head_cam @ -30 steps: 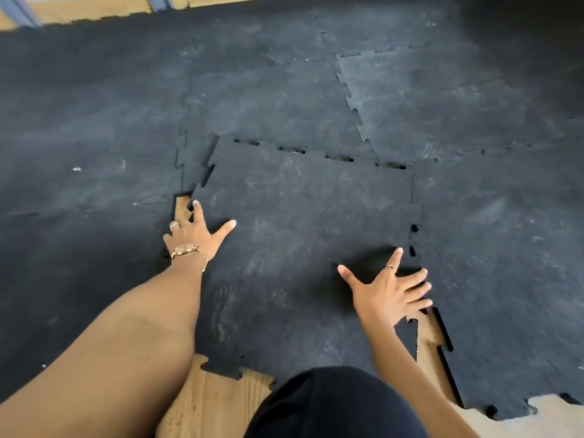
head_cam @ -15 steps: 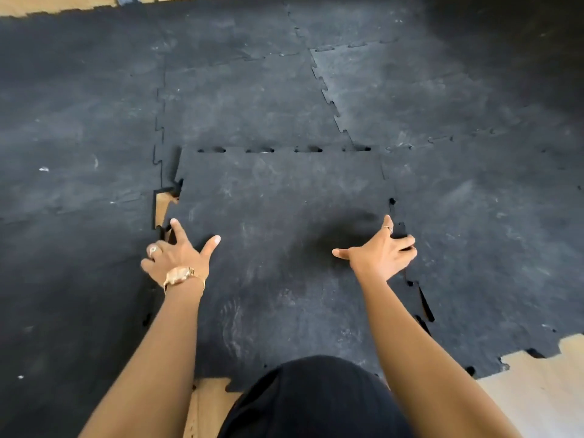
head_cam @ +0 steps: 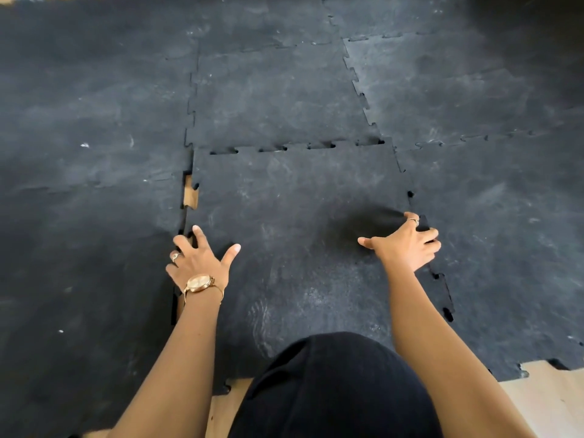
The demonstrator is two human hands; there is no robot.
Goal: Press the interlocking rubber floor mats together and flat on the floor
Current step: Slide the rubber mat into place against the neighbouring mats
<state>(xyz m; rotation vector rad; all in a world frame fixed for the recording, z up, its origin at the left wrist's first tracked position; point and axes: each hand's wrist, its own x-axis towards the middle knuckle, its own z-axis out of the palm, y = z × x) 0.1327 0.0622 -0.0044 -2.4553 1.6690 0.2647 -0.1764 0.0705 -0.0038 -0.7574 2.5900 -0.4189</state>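
A loose black rubber mat (head_cam: 297, 216) lies in front of me among laid mats. Its far seam (head_cam: 297, 147) shows dark slots where the tabs sit unmeshed. My left hand (head_cam: 199, 260), wearing a watch and rings, rests flat with fingers spread on the mat's left edge, beside the left neighbouring mat (head_cam: 88, 216). My right hand (head_cam: 407, 241) curls its fingers over the mat's right edge, next to the right neighbouring mat (head_cam: 505, 232). A patch of wooden floor (head_cam: 190, 196) shows in the left seam.
Joined black mats (head_cam: 278, 90) cover the floor ahead and to both sides. Small gaps (head_cam: 444, 298) remain along the right seam near my forearm. Bare wooden floor (head_cam: 543, 403) shows at the bottom right. My knee in black cloth (head_cam: 335, 390) rests on the mat's near edge.
The loose mat has slid away from me toward the far seam, and the side gaps have narrowed. My right hand went from spread flat to curled over the right edge.
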